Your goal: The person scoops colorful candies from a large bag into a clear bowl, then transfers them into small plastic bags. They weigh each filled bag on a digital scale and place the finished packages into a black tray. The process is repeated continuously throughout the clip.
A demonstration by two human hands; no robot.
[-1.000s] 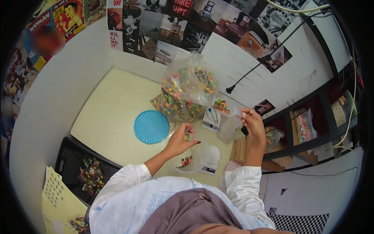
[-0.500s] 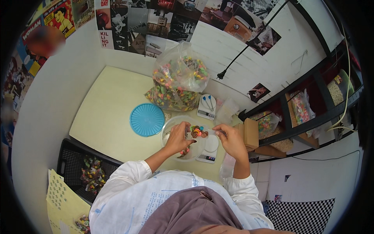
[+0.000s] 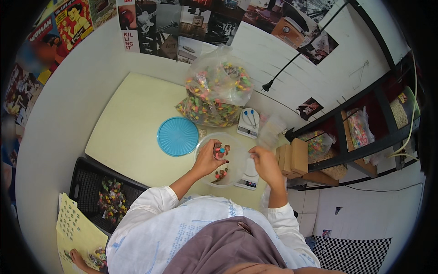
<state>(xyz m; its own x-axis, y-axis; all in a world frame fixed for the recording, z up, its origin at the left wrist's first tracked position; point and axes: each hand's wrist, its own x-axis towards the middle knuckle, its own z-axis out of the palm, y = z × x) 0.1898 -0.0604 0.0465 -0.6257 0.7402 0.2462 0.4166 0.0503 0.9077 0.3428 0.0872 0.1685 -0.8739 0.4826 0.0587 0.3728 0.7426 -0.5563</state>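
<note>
My left hand [image 3: 208, 160] is over a round translucent tub [image 3: 234, 171], its fingers curled round a small cluster of colourful sweets [image 3: 222, 150] in blue, pink and brown. Whether a clear bag wraps them I cannot make out. More sweets [image 3: 221, 174] lie lower in the tub. My right hand [image 3: 266, 165] is closed in a pinch just right of the tub's rim; anything between its fingertips is too small to name. Under and beside it stands a white kitchen scale [image 3: 248, 179], partly covered by the tub.
A blue lid [image 3: 178, 136] lies left of the tub. Behind stand a large clear bag of sweets [image 3: 214, 98] and a second scale [image 3: 248, 119]. A black crate [image 3: 86, 182] holds small packets. Another person's hand [image 3: 77, 258] rests on yellow sheets [image 3: 70, 223]. Brown boxes [image 3: 299, 155] stand at right.
My left hand has tilted with the sweets and drawn them closer to its palm. My right hand has lowered slightly. Another person's hand has appeared at lower left. The whole view has shifted a little.
</note>
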